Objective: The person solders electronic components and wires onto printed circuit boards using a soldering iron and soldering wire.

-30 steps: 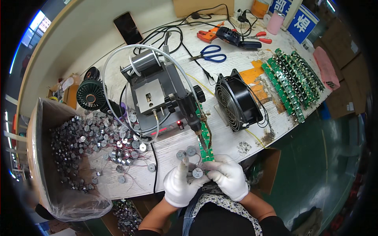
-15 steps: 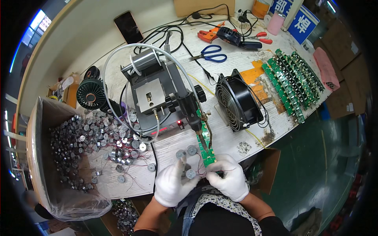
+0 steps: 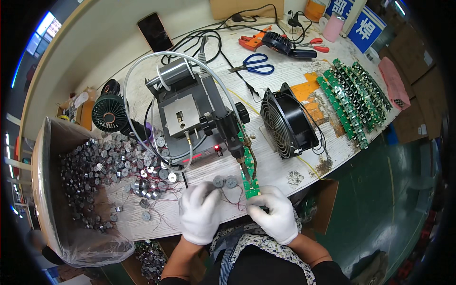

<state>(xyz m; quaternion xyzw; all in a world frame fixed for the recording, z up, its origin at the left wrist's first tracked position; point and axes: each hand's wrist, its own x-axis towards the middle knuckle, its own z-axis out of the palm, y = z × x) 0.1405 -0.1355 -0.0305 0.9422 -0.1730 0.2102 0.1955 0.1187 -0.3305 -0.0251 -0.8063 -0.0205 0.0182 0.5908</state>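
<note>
A narrow green circuit board strip [image 3: 250, 183] lies under the soldering iron tip [image 3: 245, 172] of the bench soldering machine [image 3: 183, 114]. My white-gloved right hand [image 3: 274, 214] pinches the strip's near end. To its left, my white-gloved left hand [image 3: 200, 214] is low over the table with bent fingers; what they hold, if anything, is hidden. Just beyond it sit two small round silver motors, a left one [image 3: 218, 181] and a right one [image 3: 231, 181]. Thin red wires [image 3: 236, 204] run between my hands near the strip.
Many loose motors [image 3: 123, 166] spill from a plastic-lined box [image 3: 52, 190] at the left. A black fan [image 3: 289, 122] stands right of the iron. Farther right are stacked circuit boards [image 3: 351, 102]. Blue scissors [image 3: 256, 64], a phone [image 3: 154, 32] and cables lie behind.
My left hand has moved left, away from the strip, and covers the spot of a loose motor. The motor by its thumb no longer shows. My right hand stays at the strip.
</note>
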